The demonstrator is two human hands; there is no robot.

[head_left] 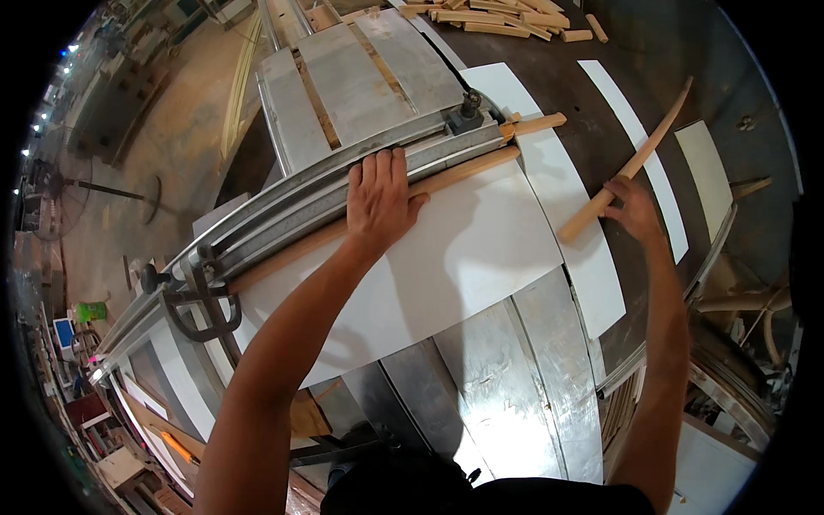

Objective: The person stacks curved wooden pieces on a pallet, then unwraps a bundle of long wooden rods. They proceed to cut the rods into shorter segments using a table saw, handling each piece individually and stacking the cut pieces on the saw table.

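A long wooden strip (468,176) lies along a metal fence (300,196) on a white board (429,266). My left hand (378,202) is closed over it, with the fingers curled on the fence and the thumb on the strip. To the right, my right hand (633,209) grips a tapered, slightly curved wooden piece (654,142) near its thick end. This piece slants up to the right, over a narrow white strip (639,129) and a white panel (549,163). A short wooden piece (539,125) juts out past the fence's far end.
Cut wooden pieces (498,19) are heaped at the far side. A black clamp knob (469,107) stands on the fence, and a metal handle (206,313) sits at its left end. Slotted metal table sections (498,360) lie nearest me. At left stands a floor fan (73,180).
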